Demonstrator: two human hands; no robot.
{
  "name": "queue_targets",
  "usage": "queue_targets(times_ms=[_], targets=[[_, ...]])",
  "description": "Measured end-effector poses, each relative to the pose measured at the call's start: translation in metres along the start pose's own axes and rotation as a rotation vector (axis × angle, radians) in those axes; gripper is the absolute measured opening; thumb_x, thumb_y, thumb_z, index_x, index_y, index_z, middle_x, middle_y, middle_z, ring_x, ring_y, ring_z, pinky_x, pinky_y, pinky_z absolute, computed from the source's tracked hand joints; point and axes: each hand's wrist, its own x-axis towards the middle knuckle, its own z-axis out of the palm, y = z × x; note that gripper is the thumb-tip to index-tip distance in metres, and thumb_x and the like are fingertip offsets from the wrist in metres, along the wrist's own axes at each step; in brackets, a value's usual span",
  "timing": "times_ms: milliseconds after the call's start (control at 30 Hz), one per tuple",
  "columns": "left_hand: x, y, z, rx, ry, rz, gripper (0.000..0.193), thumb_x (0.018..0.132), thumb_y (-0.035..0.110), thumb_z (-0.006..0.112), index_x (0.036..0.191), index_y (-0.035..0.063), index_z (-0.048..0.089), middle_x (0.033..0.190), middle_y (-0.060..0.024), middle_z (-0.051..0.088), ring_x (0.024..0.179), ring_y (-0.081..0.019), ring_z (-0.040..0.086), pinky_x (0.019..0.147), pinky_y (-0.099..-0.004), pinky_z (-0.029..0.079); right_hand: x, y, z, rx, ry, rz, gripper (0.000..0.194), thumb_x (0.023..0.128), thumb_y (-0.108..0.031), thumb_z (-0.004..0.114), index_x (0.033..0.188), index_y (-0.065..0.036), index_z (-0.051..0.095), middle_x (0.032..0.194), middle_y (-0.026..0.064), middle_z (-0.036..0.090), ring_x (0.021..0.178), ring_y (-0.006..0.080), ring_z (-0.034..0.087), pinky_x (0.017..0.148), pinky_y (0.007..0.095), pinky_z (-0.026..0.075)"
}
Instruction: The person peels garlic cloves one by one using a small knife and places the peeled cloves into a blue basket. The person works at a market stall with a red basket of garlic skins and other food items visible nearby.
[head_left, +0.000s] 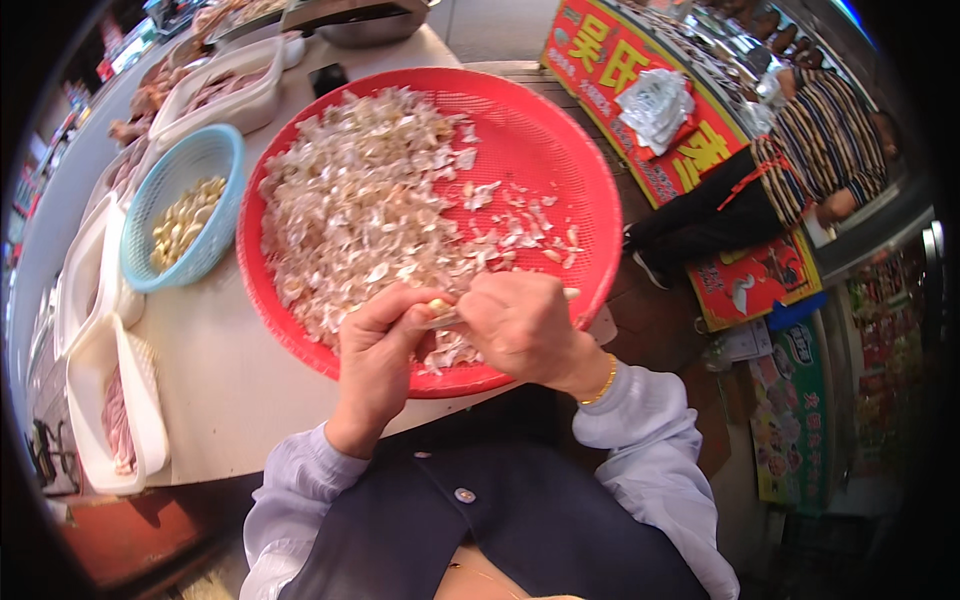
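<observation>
Between the thumb and finger of my left hand (382, 341) is a pale garlic clove (440, 305). My right hand (521, 322) is closed in a fist right beside it. It grips what appears to be a small knife (445, 322); a bit of thin blade shows at the clove, and most of the tool is hidden by the fingers. Both hands are over the near rim of a large round red plastic basket (540, 142). Papery garlic skins (360, 202) heap its left side, with loose scraps scattered to the right.
A light-blue basket (135, 255) of peeled garlic cloves (187, 221) stands left on the pale table (217, 390). White plastic tubs (154, 420), some holding raw meat (118, 420), line the left edge. A person in a striped top (829, 150) stands at a stall on the right.
</observation>
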Motion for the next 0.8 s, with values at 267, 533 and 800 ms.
queue_targets(times_ms=[267, 533, 800], targets=[[0.013, -0.001, 0.002, -0.346, 0.103, -0.117, 0.023, 0.102, 0.014, 0.054, 0.114, -0.0022, 0.065, 0.087, -0.0025, 0.063, 0.069, -0.0096, 0.054, 0.062, -0.0226, 0.043, -0.012, -0.019, 0.006, 0.224, -0.194, -0.161, 0.018, 0.077, -0.01, 0.071, 0.073, -0.009, 0.053, 0.067, 0.0064, 0.051, 0.058, 0.0234, 0.058, 0.049, 0.0352, 0.046], [0.011, -0.006, -0.006, -0.474, -0.04, -0.218, 0.021, 0.104, 0.016, 0.051, 0.117, 0.002, 0.061, 0.088, -0.001, 0.062, 0.072, -0.0072, 0.054, 0.063, -0.0215, 0.043, 0.005, 0.012, 0.0, 0.297, -0.097, 0.174, 0.018, 0.09, -0.015, 0.066, 0.085, -0.005, 0.052, 0.073, 0.0121, 0.052, 0.064, 0.0303, 0.059, 0.054, 0.0404, 0.046], [0.006, -0.007, -0.009, -0.435, -0.063, -0.235, 0.017, 0.1, 0.015, 0.059, 0.109, 0.0017, 0.066, 0.089, -0.001, 0.065, 0.074, -0.0065, 0.056, 0.065, -0.0222, 0.046, 0.01, 0.009, 0.0, 0.085, -0.081, 0.02, 0.023, 0.082, -0.017, 0.071, 0.076, -0.008, 0.051, 0.066, 0.0068, 0.048, 0.056, 0.0253, 0.057, 0.047, 0.0372, 0.043]])
